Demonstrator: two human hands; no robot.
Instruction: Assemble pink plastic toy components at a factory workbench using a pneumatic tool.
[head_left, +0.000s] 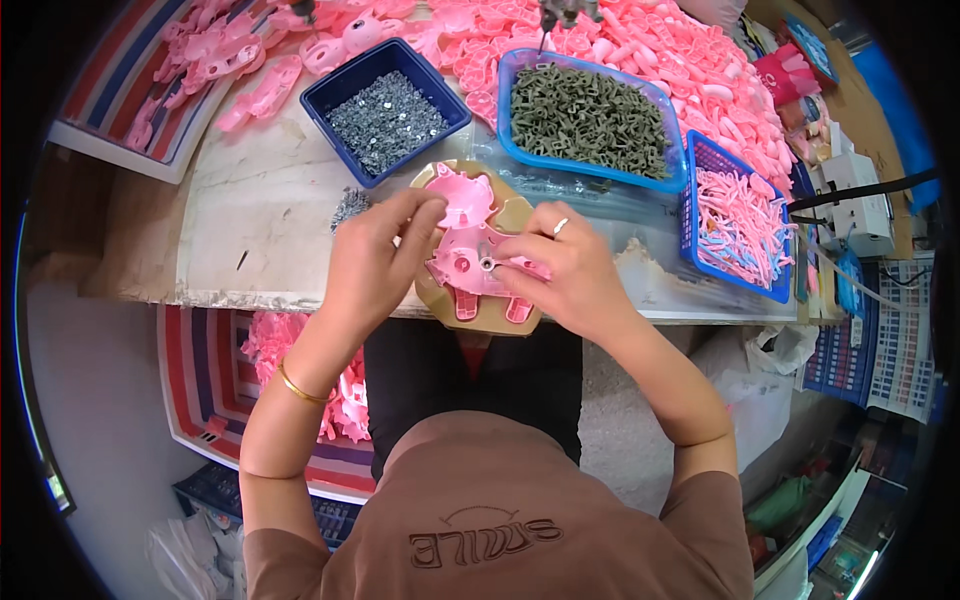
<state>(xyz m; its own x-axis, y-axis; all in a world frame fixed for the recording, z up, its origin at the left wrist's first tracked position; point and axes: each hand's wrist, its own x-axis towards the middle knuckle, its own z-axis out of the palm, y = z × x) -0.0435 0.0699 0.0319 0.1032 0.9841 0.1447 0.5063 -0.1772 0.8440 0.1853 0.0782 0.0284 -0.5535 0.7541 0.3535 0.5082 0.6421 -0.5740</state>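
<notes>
In front of me a pink plastic toy shell point(455, 262), hollow with small feet, lies in a tan holder point(428, 292) at the table's front edge. A second pink shell piece point(466, 200) sits just beyond it. My left hand point(385, 245) is closed in a pinch at the shells' left side; whatever its fingertips hold is hidden. From the right, my right hand point(570, 265) reaches over the shell, thumb and index finger closed at a small round metal piece point(487, 264) near the shell's middle.
A navy tray of screws point(386, 165) stands far left, with loose screws point(350, 207) beside it. Right of it are a blue tray of grey-green parts point(590, 170) and a basket of thin strips point(690, 235). Pink parts point(640, 40) heap behind. A screwdriver tip point(545, 38) hangs above.
</notes>
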